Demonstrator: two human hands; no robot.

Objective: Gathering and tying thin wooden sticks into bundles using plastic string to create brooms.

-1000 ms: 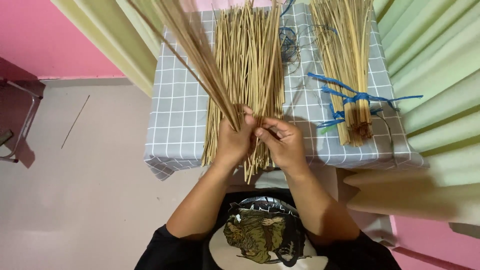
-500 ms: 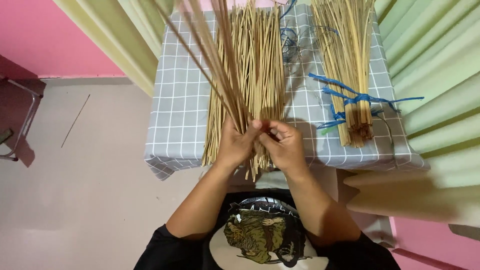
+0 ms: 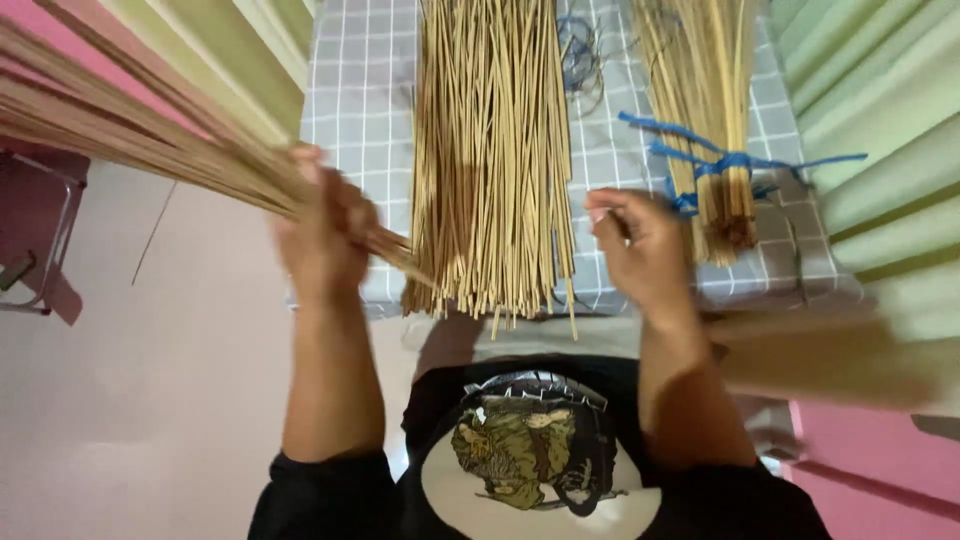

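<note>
My left hand (image 3: 325,235) clenched on stick bundle (image 3: 150,135), long axis running far-left | right hand (image 3: 640,250) loosely curled, grip unclear, beside loose sticks (image 3: 495,160) on worktop (image 3: 360,110)

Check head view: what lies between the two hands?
The loose pile of straw sticks on the checked cloth lies between the left hand, gripping a stick bundle, and the right hand.

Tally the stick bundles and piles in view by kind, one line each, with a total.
Bundle gripped in the left hand: handful of sticks, 1
Loose pile on the checked cloth: middle pile, 1
Bundle tied with blue cord: tied bundle, 1
Total: 3
The right hand hovers between the pile and the tied bundle.
</note>
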